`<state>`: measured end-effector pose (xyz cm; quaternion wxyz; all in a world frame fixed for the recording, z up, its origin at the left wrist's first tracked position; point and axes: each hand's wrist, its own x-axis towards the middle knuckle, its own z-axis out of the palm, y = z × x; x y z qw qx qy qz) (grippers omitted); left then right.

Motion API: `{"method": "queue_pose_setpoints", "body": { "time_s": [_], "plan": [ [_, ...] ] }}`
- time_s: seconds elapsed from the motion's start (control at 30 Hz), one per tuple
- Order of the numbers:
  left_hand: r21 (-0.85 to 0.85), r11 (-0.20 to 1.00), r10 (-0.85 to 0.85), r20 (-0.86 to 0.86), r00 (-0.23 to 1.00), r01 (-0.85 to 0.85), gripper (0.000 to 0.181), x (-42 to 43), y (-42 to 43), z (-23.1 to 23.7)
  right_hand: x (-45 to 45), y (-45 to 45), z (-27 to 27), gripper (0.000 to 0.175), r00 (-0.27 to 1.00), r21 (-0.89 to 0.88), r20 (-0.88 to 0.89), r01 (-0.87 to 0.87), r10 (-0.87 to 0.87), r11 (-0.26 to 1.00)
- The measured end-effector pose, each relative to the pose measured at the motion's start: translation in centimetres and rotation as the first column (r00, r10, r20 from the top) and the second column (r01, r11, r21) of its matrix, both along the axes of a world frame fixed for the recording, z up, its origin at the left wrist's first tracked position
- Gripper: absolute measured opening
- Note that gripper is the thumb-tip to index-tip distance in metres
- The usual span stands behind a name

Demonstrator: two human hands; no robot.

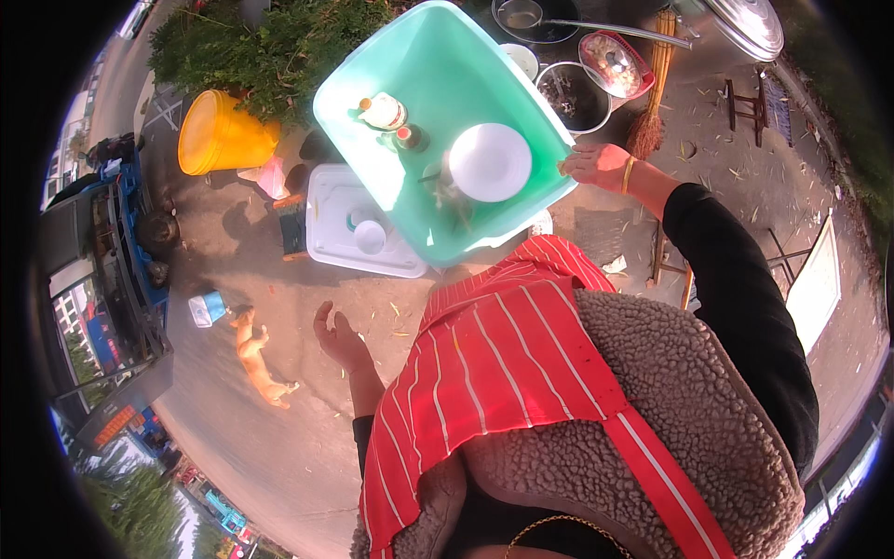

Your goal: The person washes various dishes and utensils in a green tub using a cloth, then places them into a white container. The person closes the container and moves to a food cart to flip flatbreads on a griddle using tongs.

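Note:
A large green plastic tub [433,63] stands in front of me. My right hand [597,165] rests at its right rim, with the fingers over the edge. Inside the tub lie a white plate [490,162], a pale bottle with an orange cap [384,111] and a dark bottle with a red cap [408,138]. My left hand [342,339] is held away from the tub at lower left, with its fingers apart and nothing in it. Beside the tub's lower left side, a white plastic lid or box [335,241] bears a small white cup or bowl [370,237].
A yellow bucket [227,133] is at upper left, near a bush [279,49]. A tan dog [257,360] lies on the pavement. Right of the tub are a metal pot [576,98], a red basket [614,63], a straw broom [653,91] and a wooden stool [747,110].

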<state>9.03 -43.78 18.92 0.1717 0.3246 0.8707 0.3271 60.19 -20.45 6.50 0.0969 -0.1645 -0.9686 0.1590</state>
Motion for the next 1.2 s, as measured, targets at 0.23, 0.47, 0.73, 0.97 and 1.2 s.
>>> {"method": "queue_pose_setpoints", "body": {
  "time_s": [0.23,0.47,0.73,0.97,1.2],
  "plan": [
    [0.064,0.995,-0.103,0.577,0.810,0.080,0.031,9.4,6.4,3.6,-6.7,0.0,6.9,0.021,0.490,-0.829,0.116,0.526,-0.864,0.187],
    [0.145,0.981,-0.154,0.986,0.066,0.128,0.034,15.9,13.6,1.5,-19.2,-6.0,11.7,0.036,0.749,-0.914,-0.244,0.034,-0.616,0.405],
    [-0.177,0.983,0.165,0.970,0.181,0.055,0.011,14.7,17.0,-5.6,-9.4,-1.4,11.2,0.035,0.479,-0.899,0.282,0.436,-0.831,-0.054],
    [-0.378,0.920,0.391,0.900,0.192,-0.103,0.016,14.0,16.9,-7.8,-7.4,2.6,7.3,0.020,0.363,-0.855,0.477,0.402,-0.800,-0.327],
    [-0.433,0.802,0.568,0.766,0.301,-0.412,0.015,14.7,17.6,-8.8,-5.7,10.0,3.3,0.009,0.360,-0.895,0.335,0.412,-0.871,-0.174]
  ]
}}
